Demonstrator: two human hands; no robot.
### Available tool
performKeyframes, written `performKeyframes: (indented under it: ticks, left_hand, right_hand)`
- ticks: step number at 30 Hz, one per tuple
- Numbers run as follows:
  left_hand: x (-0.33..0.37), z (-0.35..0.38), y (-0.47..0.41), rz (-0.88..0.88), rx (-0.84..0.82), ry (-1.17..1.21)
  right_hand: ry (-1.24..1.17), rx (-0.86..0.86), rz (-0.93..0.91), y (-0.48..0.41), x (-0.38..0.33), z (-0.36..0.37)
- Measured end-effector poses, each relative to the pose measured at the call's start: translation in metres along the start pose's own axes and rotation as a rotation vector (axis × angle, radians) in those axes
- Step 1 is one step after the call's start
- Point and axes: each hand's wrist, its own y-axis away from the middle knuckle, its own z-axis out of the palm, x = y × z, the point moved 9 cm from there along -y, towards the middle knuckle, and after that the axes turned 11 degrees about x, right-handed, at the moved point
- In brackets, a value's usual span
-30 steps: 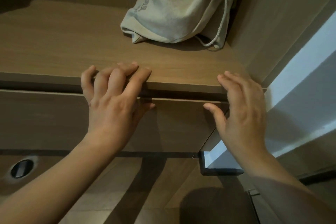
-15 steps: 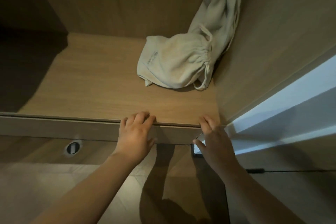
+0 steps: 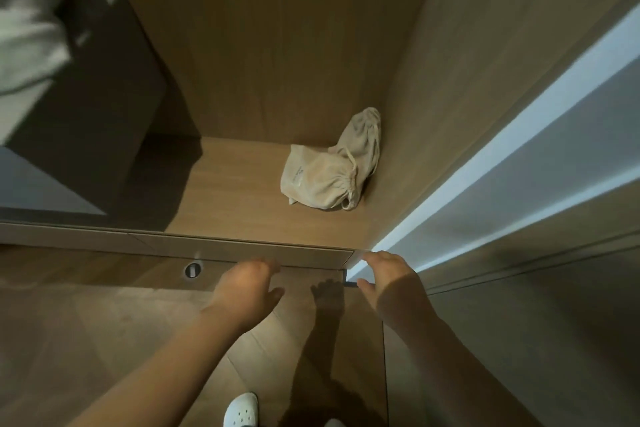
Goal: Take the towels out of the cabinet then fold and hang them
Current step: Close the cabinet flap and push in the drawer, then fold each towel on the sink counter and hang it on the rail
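At the cabinet ledge [image 3: 277,253], left hand [image 3: 246,284] and right hand [image 3: 389,279] blur; whether their fingers grasp it cannot be told.

left hand [image 3: 247,288], right hand [image 3: 391,282]: empty, near cabinet [image 3: 242,247] edge | drawstring bag [image 3: 323,180]: back-right corner

Drawstring bag [image 3: 322,180], white shoe [image 3: 241,410]

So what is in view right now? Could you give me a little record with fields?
place: wooden cabinet, open, seen from above
on the shelf: beige drawstring bag, in the back right corner
hands: left hand and right hand by the shelf's front edge, holding nothing
towels: none clearly seen; a blurred pale cloth at upper left
floor: white shoe
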Motion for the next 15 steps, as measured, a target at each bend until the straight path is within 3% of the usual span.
performKeyframes:
  ticks: [3, 10, 15]
  left_hand:
    - [0.010, -0.061, 0.040, -0.034, 0.048, 0.063]
    - [0.041, -0.171, 0.132, -0.151, 0.297, 0.333]
    - [0.055, -0.219, 0.174, -0.175, 0.429, 0.388]
  right_hand:
    - [-0.009, -0.039, 0.012, 0.020, -0.024, -0.059]
    - [-0.152, 0.097, -0.094, 0.076, -0.076, -0.178]
    - [-0.217, 0.165, -0.252, 0.093, -0.118, -0.236]
